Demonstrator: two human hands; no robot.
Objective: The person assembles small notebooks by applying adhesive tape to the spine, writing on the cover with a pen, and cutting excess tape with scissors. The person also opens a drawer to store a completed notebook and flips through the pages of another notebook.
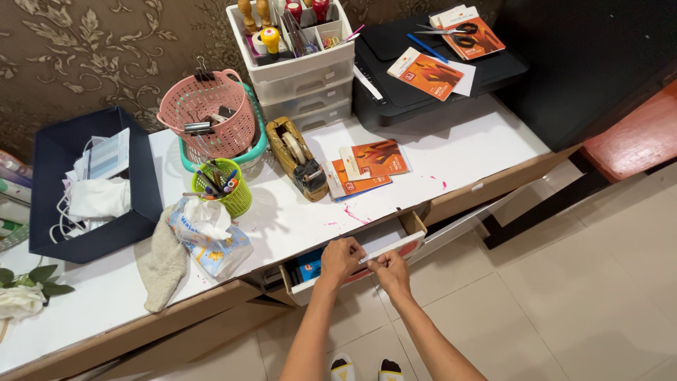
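Observation:
My left hand (341, 258) and my right hand (390, 270) both grip the white front edge of a desk drawer (412, 224) that stands partly pulled out under the white desk top (437, 159). Inside the drawer I see a white sheet and a blue packet (308, 266) at its left end. The hands sit close together near the middle of the drawer front. My bare forearms reach up from the bottom of the view.
On the desk: a tape dispenser (296, 156), orange booklets (367, 167), a green pen cup (227, 189), a tissue pack (209, 236), a grey cloth (162, 259), a pink basket (209, 113), a dark blue box (90, 183), white drawer organiser (303, 70), black printer (430, 77). A red stool (631, 137) stands at right.

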